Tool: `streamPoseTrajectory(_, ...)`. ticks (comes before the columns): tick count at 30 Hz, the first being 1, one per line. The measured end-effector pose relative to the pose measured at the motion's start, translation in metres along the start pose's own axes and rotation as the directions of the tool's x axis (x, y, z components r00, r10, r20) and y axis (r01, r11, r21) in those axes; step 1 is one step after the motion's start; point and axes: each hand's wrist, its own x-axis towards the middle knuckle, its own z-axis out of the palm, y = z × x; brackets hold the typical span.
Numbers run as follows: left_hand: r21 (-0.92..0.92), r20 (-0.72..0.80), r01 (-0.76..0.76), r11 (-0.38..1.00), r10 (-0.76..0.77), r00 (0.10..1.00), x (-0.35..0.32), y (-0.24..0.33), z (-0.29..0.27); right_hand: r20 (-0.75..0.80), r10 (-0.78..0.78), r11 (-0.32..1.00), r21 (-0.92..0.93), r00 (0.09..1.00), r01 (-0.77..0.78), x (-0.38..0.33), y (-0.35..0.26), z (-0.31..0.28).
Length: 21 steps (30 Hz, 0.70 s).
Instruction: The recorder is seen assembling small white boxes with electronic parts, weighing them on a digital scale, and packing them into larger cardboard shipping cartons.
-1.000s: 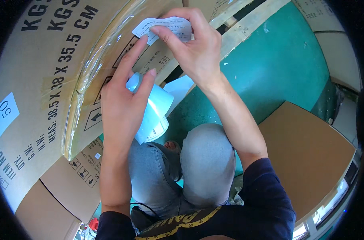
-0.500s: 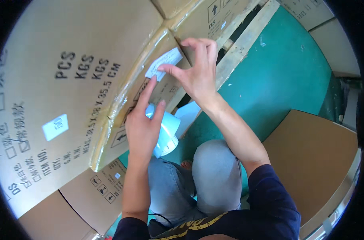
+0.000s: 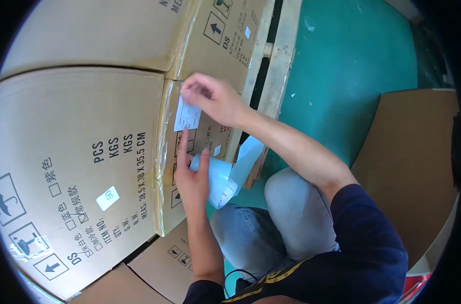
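Observation:
A white printed label (image 3: 187, 119) lies on the side of a taped cardboard carton (image 3: 134, 96), beside its taped edge. My left hand (image 3: 192, 185) is below it, index finger stretched up to touch the label's lower edge. The same hand holds a roll of labels on pale blue backing (image 3: 219, 175) by the thumb; the other fingers are mostly hidden behind it. A loose strip of backing hangs from the roll. Over the label's upper end my right hand (image 3: 210, 99) is closed, fingers curled and slightly blurred; whether they pinch anything is hidden.
More cartons are stacked above and below the labelled one. A wooden pallet (image 3: 278, 76) runs along the right side of the stack, on a green floor (image 3: 342, 61). An open brown carton (image 3: 407, 167) stands at my right. My knees (image 3: 301, 202) are bent close below my hands.
The view has shifted and turned, so the carton looks more upright. My right hand has gone from spread fingers to curled ones over the label's upper end. The backing strip hangs differently.

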Motion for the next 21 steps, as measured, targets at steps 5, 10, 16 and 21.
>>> streamPoseTrajectory(5,-0.036,0.033,-0.07,0.997,0.071,0.997,-0.011,-0.005,-0.01,-0.406,-0.17,0.982,0.004,0.898,0.187,-0.018,-0.001,0.033)
streamPoseTrajectory(10,-0.296,-0.042,0.019,0.955,-0.033,0.999,-0.043,0.022,-0.047,-0.559,0.257,0.959,0.252,0.789,-0.134,-0.08,-0.069,0.037)
streamPoseTrajectory(16,-0.286,-0.457,-0.475,0.832,0.318,0.831,-0.089,0.17,-0.132,-0.238,0.576,0.811,0.284,0.782,-0.511,-0.15,-0.303,0.045)
streamPoseTrajectory(21,-0.293,-0.491,-0.833,0.469,0.674,0.552,-0.12,0.307,-0.227,-0.477,0.453,0.891,0.247,0.753,-0.38,-0.137,-0.523,0.028)
